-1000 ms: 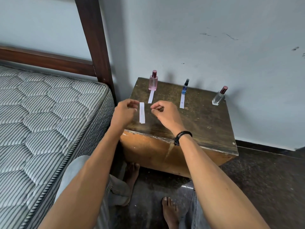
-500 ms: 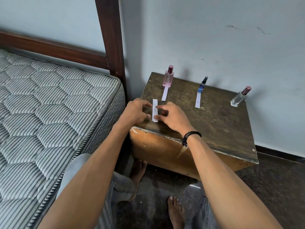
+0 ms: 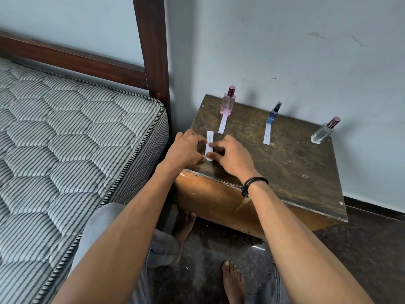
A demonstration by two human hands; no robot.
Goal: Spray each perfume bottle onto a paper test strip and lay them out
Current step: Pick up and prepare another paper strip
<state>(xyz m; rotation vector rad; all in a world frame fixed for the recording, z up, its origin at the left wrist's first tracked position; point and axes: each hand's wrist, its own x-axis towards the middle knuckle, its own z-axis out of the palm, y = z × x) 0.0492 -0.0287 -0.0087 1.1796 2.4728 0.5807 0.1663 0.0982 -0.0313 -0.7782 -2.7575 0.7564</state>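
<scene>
Two of the three sprays look done. On the dark, worn wooden worktop, the pink square glass perfume bottle stands at the back left with a white paper strip laid in front of it. The slim blue spray bottle stands at the back middle with its own white paper strip.

The clear square glass bottle with a maroon cap, at the worktop's back right, has no strip before it, so I judge that it is the one left to spray and pair.

The loose white paper test strip lies near the worktop's front left edge, between the two hands. The left hand has its fingers curled, and its thumb and fingertips close the grip on the strip's left edge. The right hand, with a black cord bracelet on its wrist, pinches the strip's right edge between forefinger and thumb. The likely step in hand is picking this strip up for the last bottle.

Whether the strip has left the wood cannot be told. The faint print on it is too small to read. No wet marks show on the laid strips. The fingers cover part of the loose strip's lower half.
</scene>
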